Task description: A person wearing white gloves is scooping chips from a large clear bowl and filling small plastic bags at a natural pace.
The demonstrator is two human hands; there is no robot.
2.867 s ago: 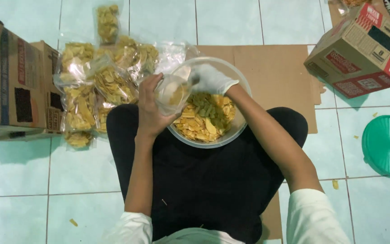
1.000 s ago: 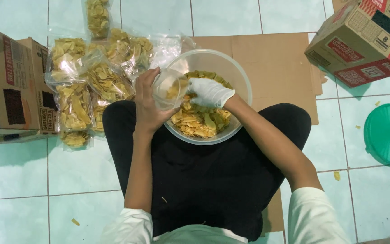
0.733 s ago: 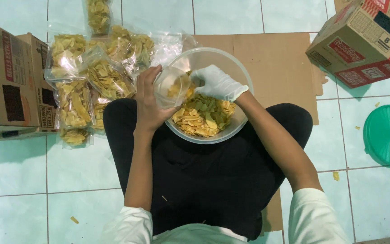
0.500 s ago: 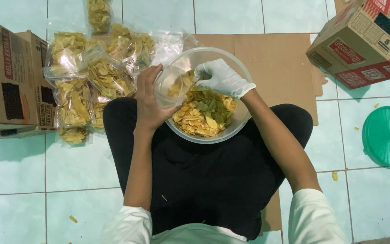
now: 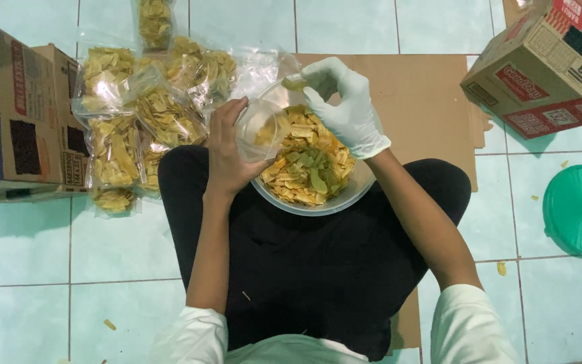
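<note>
1. The round clear plastic bowl [image 5: 351,199] looks smooth and glossy.
2. The white rubbery glove [image 5: 348,108] looks matt.
3. The clear, shiny plastic bags [image 5: 112,145] are crinkled.
4. The brown cardboard sheet [image 5: 419,101] looks dull.
5. The pale green floor tiles [image 5: 62,256] gleam.

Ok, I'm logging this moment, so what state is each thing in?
clear bag: open, held by left hand
right hand: gloved, pinching a chip
bowl: on lap, holding chips
filled bags: piled on floor
green lid: flat on floor

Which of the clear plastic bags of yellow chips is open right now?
The clear plastic bag held in the bare left hand over the bowl; the filled bags lie on the floor.
</note>
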